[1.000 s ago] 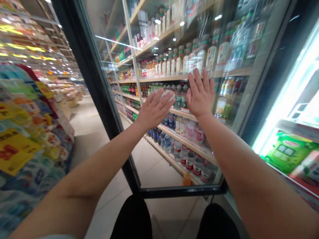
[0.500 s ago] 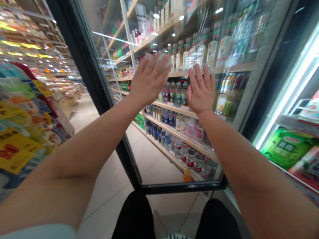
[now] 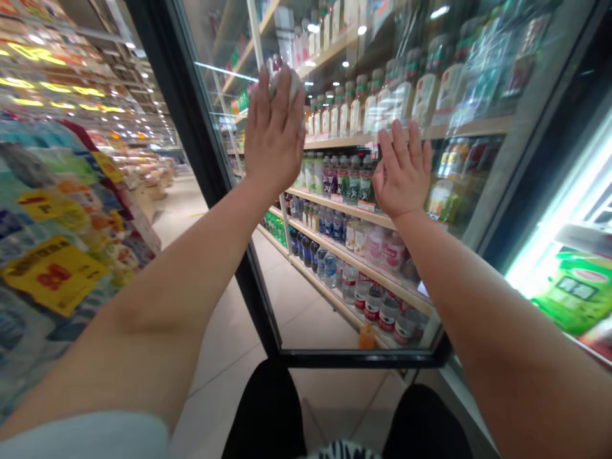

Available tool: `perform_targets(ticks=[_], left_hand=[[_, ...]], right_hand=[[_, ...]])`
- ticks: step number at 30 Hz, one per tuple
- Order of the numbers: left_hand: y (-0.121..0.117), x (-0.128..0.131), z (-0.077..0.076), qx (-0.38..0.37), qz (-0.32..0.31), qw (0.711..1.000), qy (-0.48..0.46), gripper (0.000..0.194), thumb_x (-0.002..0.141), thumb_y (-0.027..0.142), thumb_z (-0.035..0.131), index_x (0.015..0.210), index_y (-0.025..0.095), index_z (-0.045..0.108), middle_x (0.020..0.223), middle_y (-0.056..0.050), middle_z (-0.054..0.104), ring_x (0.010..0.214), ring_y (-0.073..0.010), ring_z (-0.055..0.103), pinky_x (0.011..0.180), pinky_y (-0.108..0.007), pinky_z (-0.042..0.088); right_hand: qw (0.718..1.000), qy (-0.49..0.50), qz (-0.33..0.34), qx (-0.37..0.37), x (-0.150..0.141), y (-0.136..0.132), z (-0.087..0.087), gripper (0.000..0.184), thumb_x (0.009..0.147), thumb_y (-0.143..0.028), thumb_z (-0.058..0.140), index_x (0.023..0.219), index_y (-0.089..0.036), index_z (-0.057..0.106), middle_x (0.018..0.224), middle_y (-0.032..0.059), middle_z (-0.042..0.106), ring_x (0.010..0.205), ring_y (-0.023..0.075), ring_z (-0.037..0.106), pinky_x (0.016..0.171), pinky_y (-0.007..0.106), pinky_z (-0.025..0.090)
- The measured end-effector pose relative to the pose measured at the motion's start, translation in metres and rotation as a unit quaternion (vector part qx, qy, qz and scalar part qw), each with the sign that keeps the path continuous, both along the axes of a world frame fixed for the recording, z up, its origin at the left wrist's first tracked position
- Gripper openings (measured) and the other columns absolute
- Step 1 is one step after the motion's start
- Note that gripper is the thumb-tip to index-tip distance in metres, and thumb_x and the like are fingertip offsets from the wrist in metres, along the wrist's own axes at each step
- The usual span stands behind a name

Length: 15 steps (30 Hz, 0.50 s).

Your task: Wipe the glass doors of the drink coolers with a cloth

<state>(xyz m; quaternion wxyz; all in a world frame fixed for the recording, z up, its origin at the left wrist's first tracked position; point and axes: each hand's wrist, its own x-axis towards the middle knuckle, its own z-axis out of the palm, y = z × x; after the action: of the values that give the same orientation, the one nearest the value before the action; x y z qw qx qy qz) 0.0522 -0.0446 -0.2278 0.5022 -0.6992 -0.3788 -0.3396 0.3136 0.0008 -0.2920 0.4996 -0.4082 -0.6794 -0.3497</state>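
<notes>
My left hand (image 3: 276,131) lies against the upper left of a glass cooler door (image 3: 306,315), fingers stretched upward. Under its fingers it presses a white cloth (image 3: 295,84) to the pane; only the cloth's edge shows, so whether it is cloth or paper I cannot tell. Lower and to the right, my right hand (image 3: 404,169) rests flat on the same glass with its fingers slightly spread and nothing in it. The door has a black frame (image 3: 191,121) and stands swung out in front of my knees.
Through the glass, shelves hold rows of bottles (image 3: 351,178). Green packages (image 3: 581,290) sit in the lit cooler at right. A display of packaged goods with a yellow price sign (image 3: 55,274) stands at left beside a tiled floor (image 3: 229,344).
My left hand has moved left and up across the glass with the white cloth, its fingers now pointing more upright. My right hand stays on the pane while the view shifts slightly.
</notes>
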Motion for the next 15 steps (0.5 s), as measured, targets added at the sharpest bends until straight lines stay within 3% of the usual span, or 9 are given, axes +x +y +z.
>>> perform_targets(ticks=[3,6,8,9,10,12,13,15], left_hand=[[-0.002,0.005,-0.018,-0.02,-0.005,1.0,0.012,0.055,0.109,0.022,0.033,0.162,0.019,0.018,0.17,-0.002,0.007,0.154,-0.0241,-0.016,0.128,-0.061,0.005],[-0.01,0.012,-0.031,-0.121,-0.009,0.973,0.198,0.05,0.111,0.024,0.028,0.161,0.026,0.025,0.167,0.002,0.024,0.156,-0.0196,0.004,0.129,-0.052,0.012],[-0.012,0.013,-0.017,-0.122,0.002,0.97,0.209,0.048,0.111,0.027,0.03,0.159,0.027,0.028,0.166,0.003,0.026,0.155,-0.0194,0.012,0.13,-0.05,0.012],[-0.011,0.014,-0.005,-0.086,0.013,0.985,0.149,0.048,0.111,0.029,0.033,0.159,0.027,0.03,0.166,0.002,0.026,0.155,-0.0217,0.014,0.129,-0.052,0.013],[-0.009,0.015,0.007,-0.058,0.024,0.994,0.093,0.051,0.111,0.03,0.034,0.16,0.021,0.028,0.168,-0.004,0.022,0.155,-0.0292,0.011,0.127,-0.06,0.011],[-0.005,0.021,0.022,-0.004,0.041,0.999,-0.014,0.055,0.109,0.03,0.038,0.161,0.015,0.026,0.168,-0.01,0.019,0.153,-0.0375,0.011,0.123,-0.067,0.01],[-0.003,0.025,0.024,0.002,0.04,0.999,-0.03,0.057,0.109,0.029,0.039,0.161,0.014,0.025,0.168,-0.012,0.018,0.153,-0.0389,0.009,0.122,-0.069,0.008],[0.0,0.036,0.017,-0.029,0.014,0.999,0.026,0.055,0.108,0.029,0.038,0.161,0.021,0.027,0.168,-0.006,0.021,0.155,-0.0333,0.008,0.125,-0.066,0.007]], right_hand=[[1.0,-0.001,0.004,-0.007,0.0,-0.001,0.0,0.058,0.101,-0.03,0.034,0.159,-0.022,0.034,0.166,0.0064,0.028,0.156,0.029,0.018,0.126,0.059,0.013],[1.0,-0.004,-0.005,-0.026,0.0,-0.005,0.002,0.059,0.1,-0.03,0.034,0.159,-0.023,0.033,0.166,0.0062,0.028,0.156,0.0287,0.017,0.127,0.058,0.012],[0.999,-0.005,-0.013,-0.036,0.0,-0.007,0.003,0.06,0.1,-0.03,0.034,0.159,-0.023,0.033,0.167,0.0057,0.028,0.157,0.0281,0.016,0.127,0.057,0.012],[0.999,-0.005,-0.016,-0.036,0.0,-0.008,0.003,0.06,0.1,-0.03,0.034,0.16,-0.023,0.032,0.167,0.0054,0.027,0.157,0.0277,0.016,0.127,0.057,0.011],[0.999,-0.006,-0.016,-0.034,0.0,-0.008,0.003,0.059,0.101,-0.03,0.033,0.16,-0.023,0.032,0.167,0.005,0.027,0.157,0.0274,0.015,0.128,0.056,0.011],[1.0,-0.008,-0.016,-0.026,0.0,-0.009,0.003,0.06,0.101,-0.03,0.034,0.16,-0.023,0.032,0.167,0.0043,0.027,0.157,0.027,0.015,0.128,0.055,0.011],[1.0,-0.007,-0.017,-0.02,0.001,-0.008,0.003,0.06,0.1,-0.029,0.034,0.16,-0.023,0.032,0.167,0.0041,0.027,0.157,0.027,0.015,0.128,0.055,0.012],[1.0,-0.007,-0.016,-0.01,0.001,-0.007,0.002,0.06,0.1,-0.029,0.035,0.159,-0.023,0.033,0.166,0.0035,0.028,0.156,0.0272,0.017,0.128,0.055,0.013]])
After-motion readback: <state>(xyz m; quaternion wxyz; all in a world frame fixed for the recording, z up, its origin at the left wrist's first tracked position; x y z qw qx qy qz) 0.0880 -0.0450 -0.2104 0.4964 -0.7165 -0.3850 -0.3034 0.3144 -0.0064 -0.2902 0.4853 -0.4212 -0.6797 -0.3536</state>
